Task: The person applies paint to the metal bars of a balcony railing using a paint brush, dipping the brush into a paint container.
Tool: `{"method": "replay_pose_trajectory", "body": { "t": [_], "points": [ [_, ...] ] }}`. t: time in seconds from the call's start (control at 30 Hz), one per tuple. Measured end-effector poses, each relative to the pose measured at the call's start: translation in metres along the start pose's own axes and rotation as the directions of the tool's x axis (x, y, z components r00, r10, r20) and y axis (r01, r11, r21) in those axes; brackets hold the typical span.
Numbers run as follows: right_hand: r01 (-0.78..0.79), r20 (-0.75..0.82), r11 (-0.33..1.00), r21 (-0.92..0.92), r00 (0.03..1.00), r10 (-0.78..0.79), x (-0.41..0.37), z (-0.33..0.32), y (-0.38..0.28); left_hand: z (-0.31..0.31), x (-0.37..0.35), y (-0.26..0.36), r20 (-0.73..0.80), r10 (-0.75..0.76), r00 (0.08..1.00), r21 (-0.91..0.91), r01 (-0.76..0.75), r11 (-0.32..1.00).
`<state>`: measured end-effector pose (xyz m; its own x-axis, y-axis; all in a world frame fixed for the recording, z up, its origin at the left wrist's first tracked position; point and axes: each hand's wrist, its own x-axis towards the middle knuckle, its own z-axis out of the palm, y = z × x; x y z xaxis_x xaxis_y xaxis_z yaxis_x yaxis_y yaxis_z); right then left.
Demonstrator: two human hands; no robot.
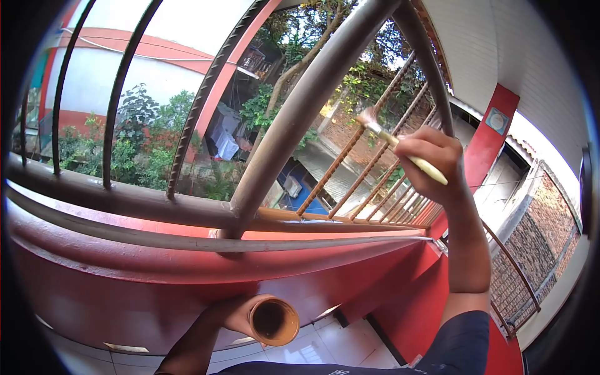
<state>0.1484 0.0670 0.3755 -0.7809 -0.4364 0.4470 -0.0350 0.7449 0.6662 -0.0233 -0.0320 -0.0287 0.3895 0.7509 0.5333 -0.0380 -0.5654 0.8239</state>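
Observation:
My right hand (pixel 431 159) is raised at the right of the head view, its fingers closed round the pale handle of a paintbrush (pixel 406 147). The brush's bristles point up and left, beside a rusty twisted bar (pixel 342 156) of the railing; whether they touch it I cannot tell. Low in the view, my left hand (pixel 235 314) holds a round cup (pixel 274 320) with brown-orange smears on its rim and a dark inside. Between the hands and the garden runs a metal railing with a thick grey-brown slanted post (pixel 300 109).
A red wall (pixel 156 265) with a pale rail (pixel 150 237) along its top stands below the railing. Dark upright bars (pixel 128 81) are at the left. Beneath me is a white tiled floor (pixel 337 342). A red pillar (pixel 494 134) rises at the right.

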Motion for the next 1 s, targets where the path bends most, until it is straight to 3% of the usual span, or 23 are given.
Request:
{"method": "replay_pose_trajectory", "body": {
  "t": [0.07,0.13,0.2,0.27,0.33,0.4,0.43,0.47,0.53,0.63,0.73,0.9,1.0],
  "points": [
    [-0.021,-0.143,0.998,0.058,0.989,0.029,-0.006,-0.011,0.001,0.002,0.000,-0.004,-0.019,-0.021,1.000,0.034,0.022,0.999],
    [-0.081,-0.360,0.993,-0.084,0.932,0.045,-0.006,-0.025,0.016,0.005,0.004,-0.006,-0.047,-0.032,0.998,-0.048,0.030,0.998],
    [-0.032,-0.453,0.969,-0.245,0.888,-0.085,-0.001,-0.018,0.036,0.007,0.007,-0.006,-0.046,-0.075,0.996,-0.096,0.071,0.993],
    [-0.020,-0.251,0.980,-0.199,0.968,-0.031,-0.011,-0.004,0.041,0.008,0.010,-0.003,-0.031,-0.137,0.990,-0.108,0.133,0.985],
    [0.040,-0.148,0.985,-0.168,0.987,-0.065,-0.021,-0.003,0.033,0.015,0.010,0.001,-0.111,-0.128,0.986,-0.071,0.121,0.990],
    [-0.071,-0.226,0.989,0.130,0.969,0.099,-0.027,-0.021,0.031,0.018,0.010,0.003,-0.155,-0.122,0.980,-0.049,0.116,0.992],
    [-0.037,-0.339,0.982,0.184,0.935,0.099,-0.031,-0.025,0.040,0.017,0.010,0.002,-0.152,-0.131,0.980,-0.051,0.124,0.991],
    [-0.084,-0.412,0.936,0.341,0.882,0.229,-0.034,-0.026,0.050,0.017,0.010,0.001,-0.143,-0.142,0.980,-0.052,0.135,0.989],
    [-0.142,-0.458,0.738,0.660,0.702,0.545,-0.026,-0.019,0.061,0.017,0.007,-0.004,-0.165,-0.155,0.974,-0.081,0.143,0.986],
    [-0.077,-0.352,0.477,0.876,0.573,0.740,-0.008,0.003,0.084,0.018,0.008,-0.003,-0.166,-0.158,0.973,-0.096,0.143,0.985],
    [-0.077,-0.269,0.341,0.937,0.462,0.845,-0.018,0.018,0.100,0.014,0.008,0.000,-0.128,-0.134,0.983,-0.084,0.124,0.989],
    [-0.055,-0.345,0.392,0.918,0.374,0.860,-0.034,0.003,0.094,0.010,0.002,-0.002,-0.082,-0.128,0.988,-0.101,0.119,0.988],
    [0.002,-0.347,0.375,0.927,0.387,0.854,-0.014,0.004,0.076,0.007,0.006,-0.001,-0.051,-0.131,0.990,-0.111,0.125,0.986]
  ]
}}
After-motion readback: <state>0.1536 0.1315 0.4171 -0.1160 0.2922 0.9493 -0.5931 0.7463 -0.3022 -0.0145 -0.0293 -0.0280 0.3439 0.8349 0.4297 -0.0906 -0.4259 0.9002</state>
